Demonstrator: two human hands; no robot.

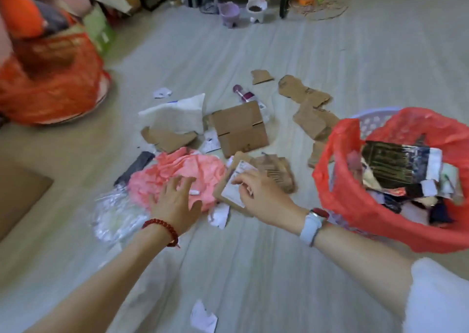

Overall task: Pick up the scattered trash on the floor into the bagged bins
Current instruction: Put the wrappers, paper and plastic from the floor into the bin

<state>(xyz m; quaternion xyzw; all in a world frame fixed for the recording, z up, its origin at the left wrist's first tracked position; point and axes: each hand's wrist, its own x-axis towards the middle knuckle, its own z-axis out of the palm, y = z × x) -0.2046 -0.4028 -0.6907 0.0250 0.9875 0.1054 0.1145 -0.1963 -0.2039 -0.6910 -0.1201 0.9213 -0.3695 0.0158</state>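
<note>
Partway through, lots left on the floor [253, 269].

Far left: bagged bin [48, 79] with an orange liner, blurred; it looks to hold something, but I can't tell what. Well apart from the pile.

Near left: clear plastic wrap [114, 213] and a dark strip [134, 166] are on the floor, untouched.

Left hand [175, 203], red bead bracelet on the wrist, fingers spread and lying flat on the pink crumpled bag [182, 173]. Grip is loose, pressing rather than grasping. Bag not lifted yet.

Centre, farther out: white bag [177, 114], torn cardboard [167, 140], small box [239, 128], purple bottle [241, 93], paper scraps. All on the floor.

Near centre: one white scrap [203, 316] lies by itself close to the person.

Right hand [261, 195], watch on the wrist, fingers curled and pinching a cardboard piece with white label [233, 189] at its edge. It sits low, just beside the pink bag; whether it's clear of the floor I can't tell.

Right of that: more cardboard shreds [304, 96] trailing far to near toward the right bin.

Right: second bin [396, 180], red liner over a lilac basket, holding wrappers and packaging, roughly part full. That's the done portion.

My read: maybe a third cleared. The labelled cardboard is next for the right bin, which is near that hand. Pink bag, box, shreds and scraps remain.
</note>
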